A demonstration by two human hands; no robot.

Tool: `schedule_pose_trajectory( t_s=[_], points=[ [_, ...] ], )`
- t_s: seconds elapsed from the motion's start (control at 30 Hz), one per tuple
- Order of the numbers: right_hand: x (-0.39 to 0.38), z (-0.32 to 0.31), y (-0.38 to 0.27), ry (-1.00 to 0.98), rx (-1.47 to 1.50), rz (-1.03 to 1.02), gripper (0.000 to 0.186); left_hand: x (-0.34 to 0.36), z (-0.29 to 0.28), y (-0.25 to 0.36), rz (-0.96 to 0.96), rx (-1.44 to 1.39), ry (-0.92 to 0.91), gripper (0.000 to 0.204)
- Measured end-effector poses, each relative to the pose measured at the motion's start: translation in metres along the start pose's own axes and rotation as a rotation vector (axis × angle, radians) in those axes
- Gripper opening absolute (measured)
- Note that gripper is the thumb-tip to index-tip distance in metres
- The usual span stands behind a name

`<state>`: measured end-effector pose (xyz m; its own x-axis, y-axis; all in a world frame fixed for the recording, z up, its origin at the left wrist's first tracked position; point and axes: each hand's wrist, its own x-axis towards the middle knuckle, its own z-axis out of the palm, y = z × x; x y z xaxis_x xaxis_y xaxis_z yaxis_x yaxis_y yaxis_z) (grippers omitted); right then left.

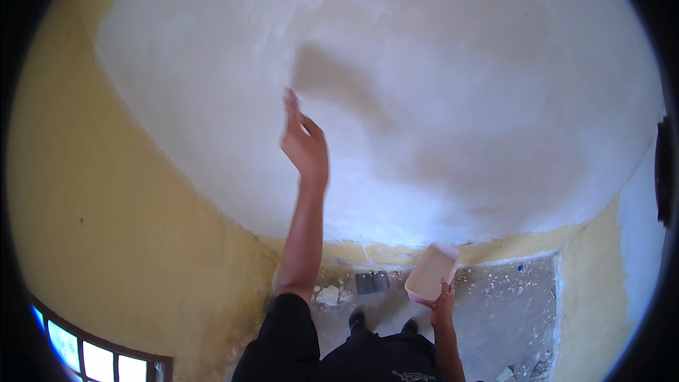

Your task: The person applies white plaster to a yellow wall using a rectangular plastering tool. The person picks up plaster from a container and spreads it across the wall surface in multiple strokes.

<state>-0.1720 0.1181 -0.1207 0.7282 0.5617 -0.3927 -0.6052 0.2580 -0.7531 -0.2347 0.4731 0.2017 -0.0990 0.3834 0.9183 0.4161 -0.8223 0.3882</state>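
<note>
My left hand [304,143] is raised in front of the white-coated wall [233,120], with its fingers stretched upward. I make out no tool in it, and the fingertips are slightly blurred. Whether they touch the wall I cannot tell. Lower down on the right, my right hand [443,304] grips the near end of a pale pink rectangular plastic tub [433,273]. The tub is tilted, and its inside looks pale; how much it holds is unclear.
Yellow wall [106,219] borders the white coat at left. A barred window [99,361] is at lower left. On the speckled grey floor [495,311] lie a dark flat piece [372,282] and a white chunk [327,296], near my feet. Something dark [663,170] stands at far right.
</note>
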Motion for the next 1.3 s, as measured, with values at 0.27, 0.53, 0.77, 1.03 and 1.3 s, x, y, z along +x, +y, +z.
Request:
schedule_pose_trajectory(
  t_s=[0.27, 0.53, 0.77, 1.03, 1.3],
  points=[
    [-0.009, 0.006, -0.017, 0.016, -0.041, 0.024, 0.051, 0.062, 0.069, 0.010, -0.025, 0.328, -0.059, 0.060],
    [-0.010, 0.008, -0.014, -0.051, -0.040, 0.009, 0.055, -0.089, 0.117, 0.068, 0.251, 0.173, -0.356, 0.072],
    [-0.014, -0.006, -0.018, -0.001, -0.084, 0.094, 0.053, -0.152, 0.056, 0.071, 0.145, 0.006, -0.649, 0.069],
    [-0.010, -0.008, -0.018, -0.007, -0.151, 0.044, 0.053, 0.032, 0.002, 0.005, 0.100, 0.040, -0.079, 0.046],
    [-0.034, 0.010, -0.046, -0.202, -0.010, 0.048, 0.048, 0.076, 0.041, -0.063, 0.389, 0.437, -0.061, 0.063]
  ],
)
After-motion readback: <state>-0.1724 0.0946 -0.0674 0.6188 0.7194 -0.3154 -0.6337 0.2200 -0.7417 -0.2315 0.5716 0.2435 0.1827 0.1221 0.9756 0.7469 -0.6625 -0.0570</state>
